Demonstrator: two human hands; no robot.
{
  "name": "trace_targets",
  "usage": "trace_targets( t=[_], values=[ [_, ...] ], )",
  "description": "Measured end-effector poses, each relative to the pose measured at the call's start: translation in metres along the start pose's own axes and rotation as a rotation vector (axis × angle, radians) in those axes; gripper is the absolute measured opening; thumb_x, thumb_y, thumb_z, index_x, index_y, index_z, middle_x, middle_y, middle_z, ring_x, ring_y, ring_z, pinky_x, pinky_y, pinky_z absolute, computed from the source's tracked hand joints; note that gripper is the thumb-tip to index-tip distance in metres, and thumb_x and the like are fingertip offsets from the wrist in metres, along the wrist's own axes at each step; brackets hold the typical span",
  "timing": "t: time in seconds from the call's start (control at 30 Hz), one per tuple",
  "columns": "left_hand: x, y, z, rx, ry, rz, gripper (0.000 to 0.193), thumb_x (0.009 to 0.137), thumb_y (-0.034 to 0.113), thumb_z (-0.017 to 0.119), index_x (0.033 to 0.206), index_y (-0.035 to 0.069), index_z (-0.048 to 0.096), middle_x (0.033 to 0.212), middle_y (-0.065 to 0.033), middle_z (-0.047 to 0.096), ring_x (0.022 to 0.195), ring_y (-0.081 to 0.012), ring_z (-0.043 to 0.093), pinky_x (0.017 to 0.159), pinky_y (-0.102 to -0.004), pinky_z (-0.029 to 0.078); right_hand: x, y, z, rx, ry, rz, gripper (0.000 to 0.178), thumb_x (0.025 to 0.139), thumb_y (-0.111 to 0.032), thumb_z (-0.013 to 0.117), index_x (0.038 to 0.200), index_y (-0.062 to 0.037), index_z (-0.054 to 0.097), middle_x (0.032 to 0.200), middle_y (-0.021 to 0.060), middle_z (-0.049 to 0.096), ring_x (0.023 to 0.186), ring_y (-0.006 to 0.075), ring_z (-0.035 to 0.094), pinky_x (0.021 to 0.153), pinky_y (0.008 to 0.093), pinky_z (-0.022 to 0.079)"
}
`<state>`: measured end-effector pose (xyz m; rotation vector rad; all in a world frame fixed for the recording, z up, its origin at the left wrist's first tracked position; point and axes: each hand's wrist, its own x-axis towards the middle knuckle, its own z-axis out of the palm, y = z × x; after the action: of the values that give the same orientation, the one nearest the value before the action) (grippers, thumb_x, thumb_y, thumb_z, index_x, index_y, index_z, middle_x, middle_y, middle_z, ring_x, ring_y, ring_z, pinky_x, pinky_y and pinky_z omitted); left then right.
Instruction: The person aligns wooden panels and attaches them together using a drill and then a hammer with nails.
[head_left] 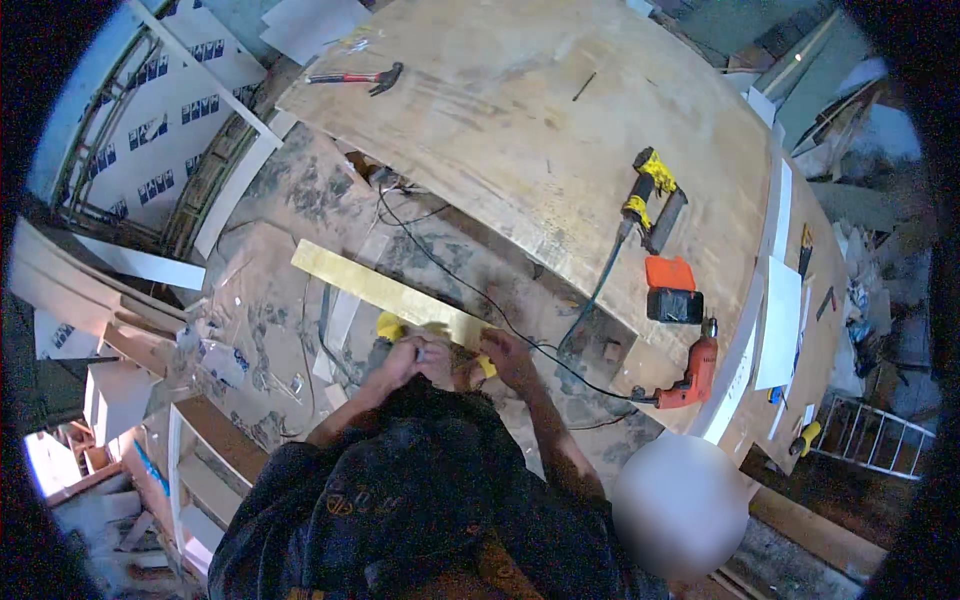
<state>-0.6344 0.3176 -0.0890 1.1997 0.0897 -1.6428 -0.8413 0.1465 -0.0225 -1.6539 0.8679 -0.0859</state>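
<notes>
A long, pale yellow board (375,288) lies at a slant in front of my body, its near right end between my hands. My right hand (508,357) is closed around that end. Just below the board's edge, my left hand (412,357) is closed, with its fingers bunched; what it holds cannot be made out. A rounded yellow thing (390,325) shows beside the left hand, partly covered. Another small yellow patch (487,366) peeks out by the right hand, its kind unclear.
A large wooden worktop (500,130) bears a claw hammer (358,78), a yellow-black power tool (648,195), an orange-black case (675,290) and a red drill (690,372). A black cable (470,285) hangs across the gap before me. White panels (780,325) lie right; a shelf frame (215,450) stands left.
</notes>
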Motion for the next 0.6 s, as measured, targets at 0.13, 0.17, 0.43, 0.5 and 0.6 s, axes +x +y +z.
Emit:
trace_targets(
  t=[0.13, 0.17, 0.43, 0.5, 0.6],
  values=[
    [-0.020, 0.030, -0.088, -0.218, -0.016, 0.147, 0.030, 0.093, 0.007, 0.046, 0.121, 0.002, 0.055, 0.106, -0.0117, 0.065, 0.086, -0.0175, 0.063, 0.075, -0.0321, 0.055, 0.046, -0.030, 0.011, 0.124, -0.024, -0.099, 0.033, 0.094, -0.018, 0.057, 0.122, 0.0003, 0.059, 0.104, 0.0103, 0.069, 0.087, 0.0172, 0.067, 0.071, 0.0298, 0.052],
    [-0.021, 0.037, -0.082, -0.200, 0.066, 0.166, 0.032, 0.093, 0.007, 0.046, 0.123, 0.001, 0.054, 0.106, -0.0119, 0.065, 0.086, -0.0173, 0.064, 0.074, -0.0319, 0.055, 0.053, -0.030, 0.007, 0.187, -0.006, -0.067, 0.033, 0.094, -0.018, 0.057, 0.122, 0.0000, 0.059, 0.103, 0.0094, 0.069, 0.087, 0.0166, 0.066, 0.070, 0.0287, 0.051],
    [-0.015, 0.071, -0.197, -0.103, 0.011, 0.194, 0.034, 0.094, 0.017, 0.059, 0.120, -0.003, 0.059, 0.112, -0.0139, 0.065, 0.094, -0.0231, 0.063, 0.084, -0.0355, 0.052, 0.163, -0.127, 0.084, 0.107, -0.006, 0.041, 0.031, 0.094, -0.018, 0.059, 0.123, -0.0049, 0.060, 0.102, 0.0041, 0.068, 0.079, 0.0099, 0.060, 0.069, 0.0246, 0.048],
    [-0.004, 0.096, -0.213, -0.026, 0.026, 0.197, 0.034, 0.094, 0.019, 0.059, 0.119, -0.003, 0.060, 0.111, -0.0133, 0.066, 0.095, -0.0216, 0.063, 0.083, -0.0348, 0.052, 0.211, -0.151, 0.092, -0.035, -0.093, 0.065, 0.033, 0.095, -0.020, 0.057, 0.125, -0.0050, 0.059, 0.103, 0.0045, 0.067, 0.082, 0.0108, 0.061, 0.071, 0.0256, 0.050],
    [-0.027, 0.124, -0.249, 0.001, 0.049, 0.167, 0.033, 0.094, 0.021, 0.059, 0.117, -0.002, 0.060, 0.110, -0.0123, 0.066, 0.096, -0.0205, 0.062, 0.083, -0.0343, 0.052, 0.296, -0.199, 0.110, -0.151, -0.144, -0.040, 0.035, 0.095, -0.019, 0.055, 0.127, -0.0043, 0.057, 0.100, 0.0061, 0.066, 0.080, 0.0129, 0.063, 0.072, 0.0268, 0.051]
  ],
)
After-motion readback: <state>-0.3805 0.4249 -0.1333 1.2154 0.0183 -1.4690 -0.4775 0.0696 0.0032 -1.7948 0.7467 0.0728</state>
